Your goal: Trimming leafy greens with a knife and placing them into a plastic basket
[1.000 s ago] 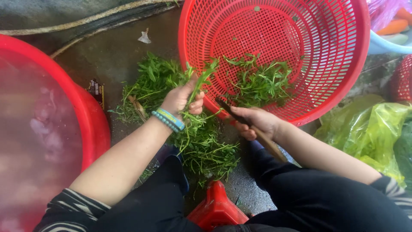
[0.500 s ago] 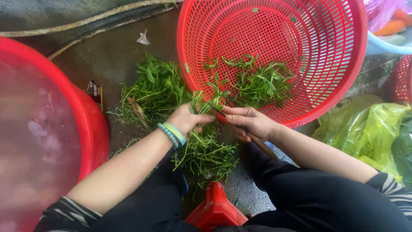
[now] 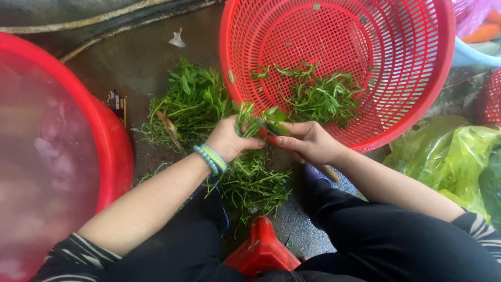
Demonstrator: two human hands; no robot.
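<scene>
My left hand (image 3: 229, 140), with a blue bead bracelet at the wrist, grips a small bunch of green leafy stems (image 3: 250, 122) just in front of the red basket's rim. My right hand (image 3: 308, 142) holds a knife with a wooden handle (image 3: 330, 172); its fingers pinch the same stems from the right, and the blade is mostly hidden among the leaves. A pile of green stems (image 3: 193, 107) lies on the wet ground under and left of my hands. Cut greens (image 3: 321, 99) lie inside the red plastic basket (image 3: 417, 78).
A large red basin (image 3: 112, 151) with pinkish contents fills the left. A green plastic bag (image 3: 454, 156) lies at the right, a small red stool (image 3: 263, 250) between my knees. A pale blue tub rim (image 3: 469, 55) and orange items sit at the top right.
My left hand came down from the raised bunch and met my right hand at the basket's rim. The right hand shifted left and now pinches the stems with the knife.
</scene>
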